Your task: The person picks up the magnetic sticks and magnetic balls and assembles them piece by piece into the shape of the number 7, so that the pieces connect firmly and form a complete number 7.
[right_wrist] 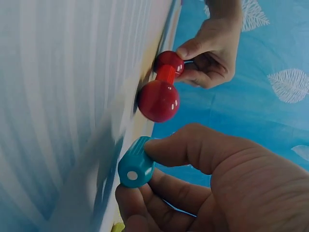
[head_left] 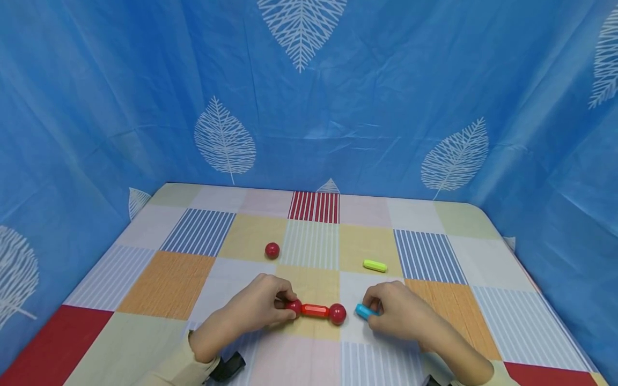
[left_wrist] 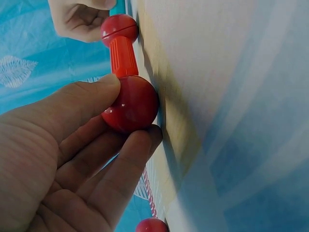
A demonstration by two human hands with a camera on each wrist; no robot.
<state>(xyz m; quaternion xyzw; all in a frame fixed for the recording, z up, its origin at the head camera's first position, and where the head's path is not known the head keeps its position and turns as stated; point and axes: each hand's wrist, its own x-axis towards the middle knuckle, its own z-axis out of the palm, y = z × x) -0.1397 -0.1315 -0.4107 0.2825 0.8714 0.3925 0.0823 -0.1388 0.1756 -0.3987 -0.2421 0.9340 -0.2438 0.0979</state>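
My left hand [head_left: 264,303] pinches a dark red ball [left_wrist: 133,104] between thumb and fingers. That ball joins one end of an orange-red ribbed rod [head_left: 315,310], whose other end meets a second red ball [head_left: 337,313]. Together they lie like a dumbbell on the patterned cloth. To its right, my right hand [head_left: 398,311] pinches a blue ribbed rod [right_wrist: 137,163] with thumb and fingers. A white dot marks one end face of this rod. A small gap separates the blue rod from the second ball.
Behind the left hand sits a loose red ball [head_left: 272,250]. A yellow-green rod [head_left: 375,266] lies beyond the right hand. The table [head_left: 309,356] wears a patchwork-patterned cloth, and a blue curtain [head_left: 309,134] with white leaves hangs around its back and sides.
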